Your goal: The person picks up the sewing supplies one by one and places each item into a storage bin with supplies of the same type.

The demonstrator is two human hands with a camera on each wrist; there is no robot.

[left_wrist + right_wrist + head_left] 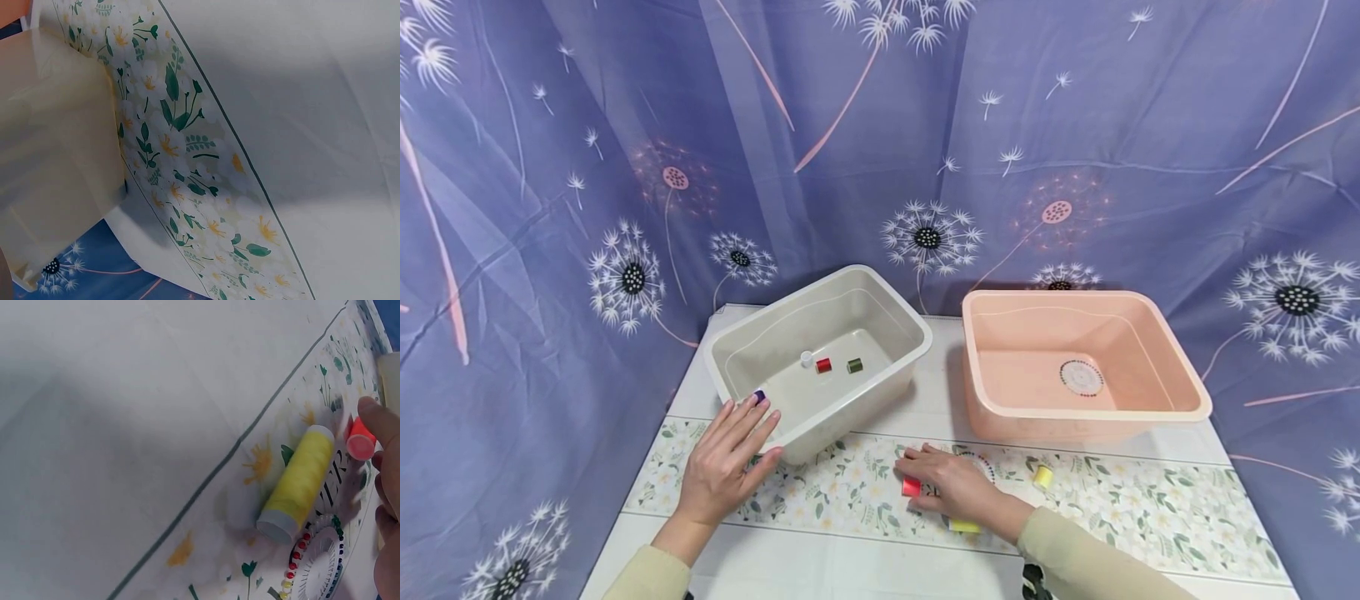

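My left hand (722,462) reaches over the near left rim of the grey bin (880,385), its fingers extended. A dark purple thread spool (760,396) shows at its fingertips. Inside that bin lie a white spool (807,359), a red spool (823,365) and a dark green spool (854,365). On the flowered strip, my right hand (958,485) pinches a bright red thread spool (911,487) between thumb and fingers. Beside this hand lie a longer yellow thread spool (300,481) and a wheel of coloured-head pins (317,565), partly covered by the hand in the head view.
The pink bin (1086,425) stands at the right, with another pin wheel (1081,378) on its floor. A small yellow spool (1042,477) lies in front of it. Behind the table hangs a blue dandelion-print curtain (850,208).
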